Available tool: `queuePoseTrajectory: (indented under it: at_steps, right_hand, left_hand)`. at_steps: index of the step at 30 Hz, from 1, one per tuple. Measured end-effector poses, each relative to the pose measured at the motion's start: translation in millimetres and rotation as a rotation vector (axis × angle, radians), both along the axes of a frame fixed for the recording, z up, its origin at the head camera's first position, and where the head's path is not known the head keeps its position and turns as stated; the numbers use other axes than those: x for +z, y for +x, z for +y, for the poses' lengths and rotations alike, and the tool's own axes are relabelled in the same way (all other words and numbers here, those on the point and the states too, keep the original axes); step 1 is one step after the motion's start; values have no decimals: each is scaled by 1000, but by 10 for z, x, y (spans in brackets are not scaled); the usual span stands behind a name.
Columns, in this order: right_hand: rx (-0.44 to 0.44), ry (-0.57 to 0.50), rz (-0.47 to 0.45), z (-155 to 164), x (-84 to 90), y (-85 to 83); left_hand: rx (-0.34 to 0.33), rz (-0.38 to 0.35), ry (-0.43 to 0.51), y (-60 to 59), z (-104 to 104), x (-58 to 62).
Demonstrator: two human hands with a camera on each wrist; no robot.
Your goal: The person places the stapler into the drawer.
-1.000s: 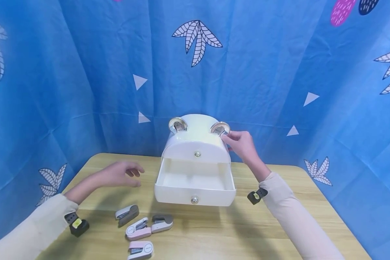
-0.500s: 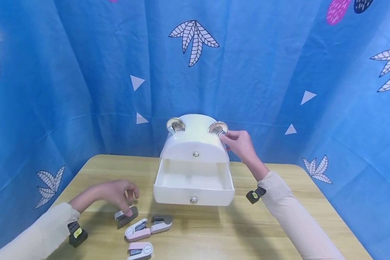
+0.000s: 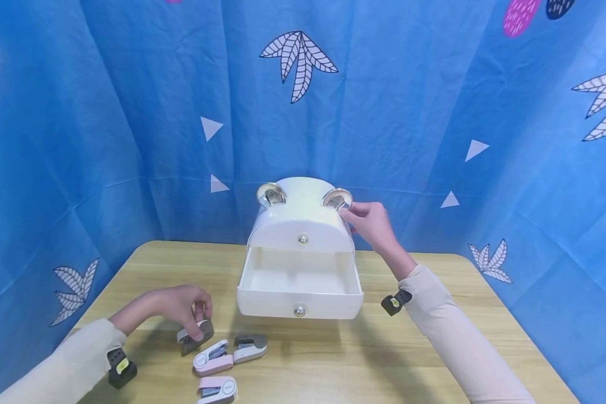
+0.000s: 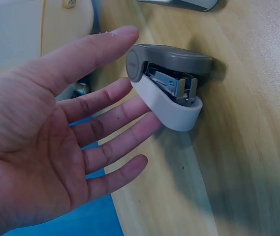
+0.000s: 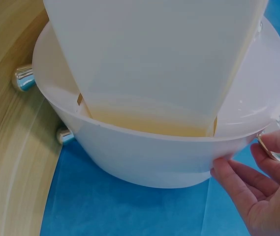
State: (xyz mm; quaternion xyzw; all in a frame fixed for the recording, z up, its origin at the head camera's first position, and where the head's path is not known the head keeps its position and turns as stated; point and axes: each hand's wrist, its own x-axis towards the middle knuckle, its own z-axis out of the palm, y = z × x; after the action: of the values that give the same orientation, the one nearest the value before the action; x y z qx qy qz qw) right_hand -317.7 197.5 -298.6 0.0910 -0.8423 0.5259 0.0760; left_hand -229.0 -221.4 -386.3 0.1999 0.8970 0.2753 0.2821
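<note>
**Two hands engaged — stapler and storage box**

Four staplers lie on the wooden table (image 3: 434, 348) in front of the white storage box (image 3: 301, 224). My left hand (image 3: 174, 306) is at the grey stapler (image 3: 196, 335), the one nearest the box's open drawer (image 3: 300, 286). My fingers (image 4: 115, 142) are nearly straight and spread; their tips touch the stapler's white base while the thumb lies against its grey top. The grip is not closed round it. The stapler rests on the table with its staple channel facing the palm.

My right hand (image 3: 372, 224) is at the upper right corner of the box — fingers curled, pinching the right silver ear (image 3: 337, 198). Two pink staplers (image 3: 213, 357) and another grey one (image 3: 251, 347) lie close by, untouched.
</note>
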Motion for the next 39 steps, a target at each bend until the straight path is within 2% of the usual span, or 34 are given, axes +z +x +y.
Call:
queuePoseTrajectory:
  at_steps: [6, 12, 17, 29, 34, 39]
  right_hand:
    - [2, -7, -1, -22, 8, 9]
    - [-5, 3, -12, -28, -1, 29]
    - [-1, 10, -26, -37, -17, 33]
    - [-20, 4, -39, -3, 81, -8]
    - [-15, 5, -54, -16, 67, -10]
    - [-9, 6, -45, -29, 53, -8]
  left_hand:
    - [-1, 6, -33, 7, -13, -19]
    - [27, 8, -100, 17, -26, -66]
    - [42, 29, -108, 26, -66, -74]
    - [47, 105, -58, -125, -55, -86]
    - [54, 114, -85, -134, -63, -85]
    - [38, 168, -76, -178, -95, -17]
